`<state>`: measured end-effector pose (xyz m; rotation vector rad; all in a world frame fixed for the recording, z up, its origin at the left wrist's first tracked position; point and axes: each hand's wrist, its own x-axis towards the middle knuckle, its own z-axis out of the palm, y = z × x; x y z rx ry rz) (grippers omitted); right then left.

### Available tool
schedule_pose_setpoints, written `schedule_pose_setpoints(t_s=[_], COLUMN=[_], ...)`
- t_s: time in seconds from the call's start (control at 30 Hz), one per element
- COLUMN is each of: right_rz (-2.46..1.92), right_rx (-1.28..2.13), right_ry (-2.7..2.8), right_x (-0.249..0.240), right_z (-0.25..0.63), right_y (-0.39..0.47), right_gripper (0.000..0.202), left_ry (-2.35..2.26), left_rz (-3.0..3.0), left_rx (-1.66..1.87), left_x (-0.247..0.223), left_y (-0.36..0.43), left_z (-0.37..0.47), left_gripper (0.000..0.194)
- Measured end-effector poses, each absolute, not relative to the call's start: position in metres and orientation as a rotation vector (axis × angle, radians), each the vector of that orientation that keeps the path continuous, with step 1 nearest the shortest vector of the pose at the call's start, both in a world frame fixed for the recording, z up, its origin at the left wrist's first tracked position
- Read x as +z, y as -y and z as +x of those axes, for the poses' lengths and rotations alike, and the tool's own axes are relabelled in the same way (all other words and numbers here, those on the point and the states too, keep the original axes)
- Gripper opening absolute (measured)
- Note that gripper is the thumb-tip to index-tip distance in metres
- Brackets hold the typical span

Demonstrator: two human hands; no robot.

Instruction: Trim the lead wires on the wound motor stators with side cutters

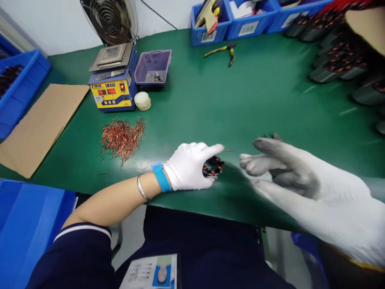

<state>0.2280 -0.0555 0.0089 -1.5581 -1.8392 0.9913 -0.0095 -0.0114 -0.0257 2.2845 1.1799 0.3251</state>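
My left hand (191, 166), in a white glove with a blue wrist strap, is at the table's front edge. Its thumb and fingers curl around a small black ring-shaped part (213, 166) with copper windings, resting on the green table. My right hand (288, 172), in a white glove greyed at the fingers, is just to the right, raised and blurred. Its fingers are bent round a thin blurred object that points toward the ring; what it is cannot be made out. A short thin wire (229, 151) lies beyond the ring.
Copper wire pieces (123, 138) lie at left, before a blue-yellow heating unit (112, 94), a white round tub (142, 101) and a purple bin (152, 68). Pliers (221, 50) and blue bins (210, 37) are at the back; wound metal cores (327, 70) stand at right. Cardboard (42, 124) lies far left.
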Motion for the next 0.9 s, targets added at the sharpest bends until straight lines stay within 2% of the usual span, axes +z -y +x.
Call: schedule_pose_setpoints(t_s=[0.1, 0.17, 0.23, 0.33, 0.4, 0.5, 0.6, 0.73, 0.9], right_rz=[-1.435, -1.361, -1.418, -1.58, -1.501, -1.339, -1.349, -1.396, -1.656], right_rx=[0.478, 0.281, 0.361, 0.838, 1.153, 1.346, 1.292, 0.879, 0.758], right_ry=[2.217, 2.357, 2.322, 1.924, 1.531, 1.105, 1.095, 1.329, 1.783], right_x=[-0.008, -0.017, -0.018, -0.006, 0.008, 0.022, 0.018, 0.001, -0.012], right_z=[0.232, 0.226, 0.217, 0.206, 0.203, 0.204, 0.215, 0.231, 0.199], right_y=[0.051, 0.045, 0.041, 0.042, 0.044, 0.044, 0.04, 0.04, 0.054], right_gripper=[0.071, 0.066, 0.059, 0.055, 0.057, 0.062, 0.068, 0.08, 0.091], left_ry=[-0.933, -0.806, -0.809, -0.91, -0.941, -0.956, -1.043, -1.237, -1.306], left_rz=[2.309, 2.291, 2.263, 2.262, 2.306, 2.377, 2.383, 2.331, 2.199], left_rx=[0.363, 0.387, 0.421, 0.473, 0.46, 0.371, 0.299, 0.32, 0.508], left_x=[-0.029, -0.032, -0.036, -0.039, -0.038, -0.032, -0.028, -0.031, -0.038], left_y=[0.008, 0.006, 0.005, 0.006, 0.008, 0.01, 0.01, 0.013, 0.018], left_z=[-0.022, -0.03, -0.032, -0.025, -0.018, -0.011, -0.008, -0.006, -0.006], left_gripper=[0.109, 0.11, 0.1, 0.087, 0.082, 0.08, 0.083, 0.09, 0.119])
